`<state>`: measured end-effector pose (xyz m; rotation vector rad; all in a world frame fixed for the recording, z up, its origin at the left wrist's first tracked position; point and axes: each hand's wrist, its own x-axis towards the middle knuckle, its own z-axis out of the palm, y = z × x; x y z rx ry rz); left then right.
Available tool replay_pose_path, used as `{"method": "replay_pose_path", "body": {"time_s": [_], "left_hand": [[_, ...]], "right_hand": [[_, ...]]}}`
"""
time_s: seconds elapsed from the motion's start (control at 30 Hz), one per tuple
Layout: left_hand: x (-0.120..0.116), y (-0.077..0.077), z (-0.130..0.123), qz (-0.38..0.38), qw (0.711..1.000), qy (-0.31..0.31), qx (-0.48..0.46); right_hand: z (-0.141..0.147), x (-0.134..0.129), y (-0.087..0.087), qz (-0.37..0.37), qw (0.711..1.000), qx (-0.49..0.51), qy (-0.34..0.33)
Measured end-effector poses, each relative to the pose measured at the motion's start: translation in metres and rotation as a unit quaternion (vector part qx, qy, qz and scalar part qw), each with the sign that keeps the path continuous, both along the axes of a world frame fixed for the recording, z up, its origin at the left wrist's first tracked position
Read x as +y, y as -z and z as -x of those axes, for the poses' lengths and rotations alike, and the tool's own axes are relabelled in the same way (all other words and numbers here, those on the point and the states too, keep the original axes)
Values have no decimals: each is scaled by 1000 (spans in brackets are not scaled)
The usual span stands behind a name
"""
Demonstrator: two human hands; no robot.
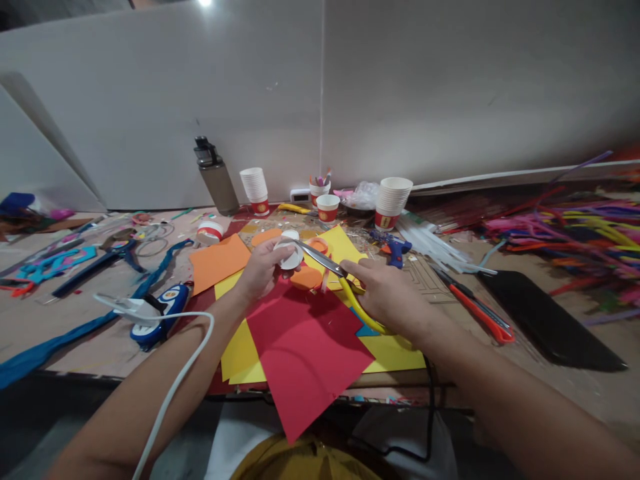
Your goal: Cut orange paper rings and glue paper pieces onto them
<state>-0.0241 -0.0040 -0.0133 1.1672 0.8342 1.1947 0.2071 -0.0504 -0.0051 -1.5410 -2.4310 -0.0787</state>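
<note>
My left hand pinches a small white round piece, which looks like paper or part of a cup. My right hand is closed on yellow-handled scissors, their blades pointing left with the tips at the white piece. Beneath both hands lie a red sheet, yellow sheets and an orange sheet. Orange round pieces rest just below the blades.
Stacked paper cups and a bottle stand at the back. A blue glue gun, an orange cutter and a black phone lie right. At left, a white cable crosses my forearm beside a blue power strip.
</note>
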Motion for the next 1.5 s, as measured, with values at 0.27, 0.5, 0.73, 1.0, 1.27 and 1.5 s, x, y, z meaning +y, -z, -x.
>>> {"method": "replay_pose_path", "body": {"time_s": [0.27,0.5,0.73,1.0,1.27,1.5], "left_hand": [[0,0,1,-3,1000,21,-5],[3,1,4,-6,999,33,16],[3,-2,3,3,999,30,27],[2,-2,4,25,999,30,15],[2,-1,-2,6,1000,16,14],[4,8,-2,-10,1000,17,1]], "right_hand": [[1,-2,-1,-11,1000,-4,-5],[3,-4,-3,7,1000,-11,-2],[3,-4,0,17,1000,-17,-7],[5,-5,-1,30,999,-11,3],[1,7,5,55,996,52,41],[-3,13,10,86,989,23,122]]}}
